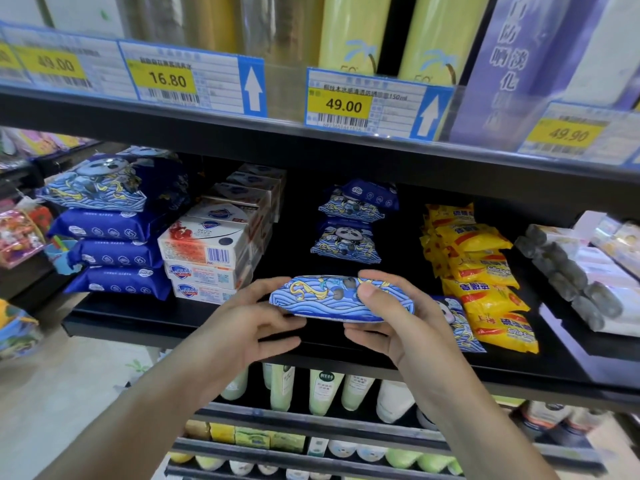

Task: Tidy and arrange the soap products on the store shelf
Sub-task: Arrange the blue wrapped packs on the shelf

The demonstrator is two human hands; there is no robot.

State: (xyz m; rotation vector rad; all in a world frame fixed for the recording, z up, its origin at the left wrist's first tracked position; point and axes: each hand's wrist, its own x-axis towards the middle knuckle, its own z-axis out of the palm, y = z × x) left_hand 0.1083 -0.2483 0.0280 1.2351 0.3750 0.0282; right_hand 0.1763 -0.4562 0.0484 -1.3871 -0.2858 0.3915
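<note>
Both hands hold one flat, soft plastic soap pack printed with blue waves and a panda [341,299] just above the front of the black store shelf [194,327]. The left hand [242,323] has its fingers [280,342] loosely spread and reaching under the pack's left end, thumb against the near edge. The right hand [391,327] pinches the right half: its thumb [372,289] presses on the printed top while the other fingers curl beneath. The pack lies level, its long axis running left to right, from one set of fingers to the other.

Straight beyond the fingers, deeper on the shelf, stands a short stack of two matching blue panda-print packs [349,226], set with the same left-to-right axis. To the left of the left fingers sit white cardboard soap boxes [207,258]; to the right of the right fingers lie yellow plastic soap bags [485,271], with another panda pack [457,323] partly hidden just behind the right hand.

My judgement is that the next move is a forward push away from the fingers, placing the held pack onto or in front of the matching stack without turning it. Both hands are equally near; the right has the firmer grip.
</note>
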